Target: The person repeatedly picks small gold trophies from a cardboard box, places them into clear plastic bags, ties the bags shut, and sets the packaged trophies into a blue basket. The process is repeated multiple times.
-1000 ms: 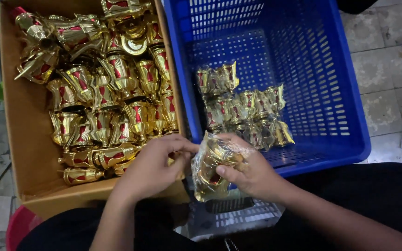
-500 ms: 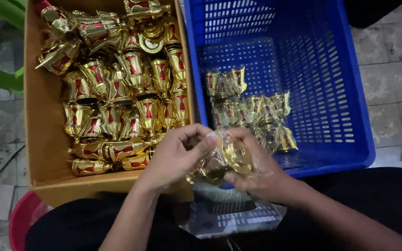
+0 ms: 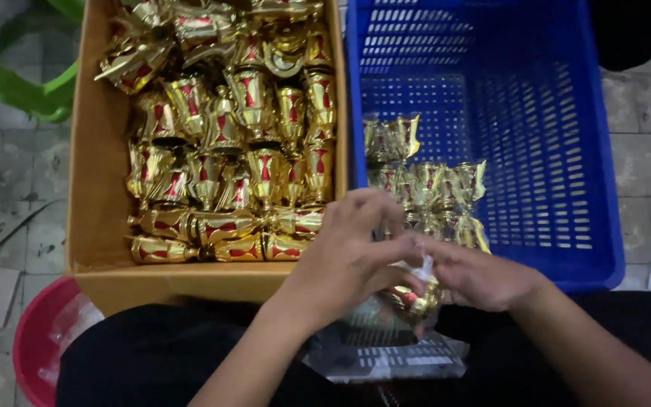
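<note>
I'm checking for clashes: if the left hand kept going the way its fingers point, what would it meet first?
Probably the right hand, whose fingers already meet the left hand over the small gold piece; depth is unclear.

Both forearms come up from the bottom edge and converge at centre. Left hand [image 3: 344,260]: back facing the camera, fingers curled inward and closed, knuckles toward the right one. Right hand [image 3: 484,275]: lower and flatter, back up, fingertips pinched together at its left end. Fingertips of both meet, touching. Wrists straight, sleeves none, forearms bare.
</note>
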